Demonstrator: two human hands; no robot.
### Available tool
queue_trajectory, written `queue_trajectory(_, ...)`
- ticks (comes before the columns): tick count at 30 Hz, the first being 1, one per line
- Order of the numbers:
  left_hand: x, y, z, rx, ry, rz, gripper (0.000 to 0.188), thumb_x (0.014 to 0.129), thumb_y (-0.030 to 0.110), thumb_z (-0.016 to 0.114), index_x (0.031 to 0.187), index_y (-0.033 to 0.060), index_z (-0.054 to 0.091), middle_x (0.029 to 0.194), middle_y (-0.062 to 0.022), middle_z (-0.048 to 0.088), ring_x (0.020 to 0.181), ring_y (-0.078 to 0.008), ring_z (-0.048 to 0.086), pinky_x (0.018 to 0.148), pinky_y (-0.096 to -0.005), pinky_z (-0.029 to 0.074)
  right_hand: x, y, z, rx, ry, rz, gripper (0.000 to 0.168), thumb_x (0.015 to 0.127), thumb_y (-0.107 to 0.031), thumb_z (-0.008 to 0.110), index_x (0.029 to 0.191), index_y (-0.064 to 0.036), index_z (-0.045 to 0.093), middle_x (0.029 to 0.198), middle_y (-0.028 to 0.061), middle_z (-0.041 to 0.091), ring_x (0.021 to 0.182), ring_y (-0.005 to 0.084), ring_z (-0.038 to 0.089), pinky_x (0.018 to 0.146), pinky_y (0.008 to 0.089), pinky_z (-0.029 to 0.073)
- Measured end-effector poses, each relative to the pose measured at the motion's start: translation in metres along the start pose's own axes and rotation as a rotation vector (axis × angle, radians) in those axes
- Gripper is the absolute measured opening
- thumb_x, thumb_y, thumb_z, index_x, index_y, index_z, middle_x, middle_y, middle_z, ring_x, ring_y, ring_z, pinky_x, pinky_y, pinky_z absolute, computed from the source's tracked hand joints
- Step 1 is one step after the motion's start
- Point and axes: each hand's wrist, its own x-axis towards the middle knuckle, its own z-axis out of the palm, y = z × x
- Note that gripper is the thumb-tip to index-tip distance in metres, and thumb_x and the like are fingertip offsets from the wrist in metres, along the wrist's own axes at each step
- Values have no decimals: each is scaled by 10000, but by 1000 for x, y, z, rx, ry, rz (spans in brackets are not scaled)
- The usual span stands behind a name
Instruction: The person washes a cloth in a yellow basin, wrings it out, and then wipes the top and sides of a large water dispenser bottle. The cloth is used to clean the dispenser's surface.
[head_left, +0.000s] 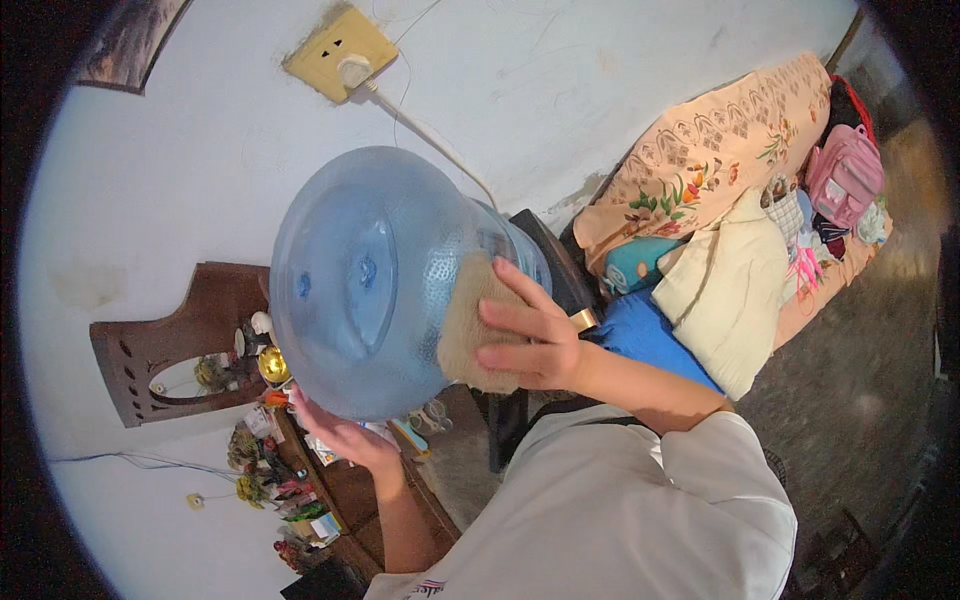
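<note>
A large translucent blue water jug (337, 225) fills the middle of the view, its round base turned towards me and its neck end near a black appliance (551, 259). My right hand (536, 330) presses a folded tan cloth (459, 341) flat against the side of the jug, with the fingers spread over the cloth and the thumb hidden. Against the rim of the jug's base rests my left hand (349, 439), the palm facing the plastic and part of the fingers hidden behind it.
A yellowed wall socket (341, 52) holds a plug whose white cable (431, 139) runs behind the jug. To one side is a bed with floral bedding (697, 150), a cream blanket (727, 285) and a pink backpack (847, 176). A cluttered wooden dresser (360, 502) stands opposite.
</note>
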Motion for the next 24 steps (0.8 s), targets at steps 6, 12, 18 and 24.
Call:
queue_trajectory(6,41,25,5,-81,126,134,795,1051,590,384,1550,-25,309,1598,-212,354,1477,-349,350,1205,-505,286,7,10,-5,151,117,382,636,721,-3,797,1334,-28,625,1460,224,555,1430,449,449,1178,504,370)
queue_trajectory(12,54,46,27,-119,84,244,808,1039,621,359,1525,-24,349,1572,-230,387,1453,-373,386,1220,-532,276,44,33,-21,138,26,507,573,804,-76,783,1343,-16,598,1468,195,555,1350,351,541,1106,435,419)
queue_trajectory(18,57,45,38,-66,43,322,758,1042,590,327,1475,-22,436,1504,-238,468,1407,-389,440,1189,-584,308,74,61,-9,249,82,723,426,956,-198,705,1328,-19,602,1269,137,652,1153,245,619,1032,348,451)
queue_trajectory(24,57,55,37,55,27,333,638,1061,511,304,1305,10,616,1427,-222,550,1344,-418,497,1168,-611,326,99,74,-13,472,-72,912,371,1030,-237,648,1332,-27,604,1130,40,680,1017,102,593,928,262,472)
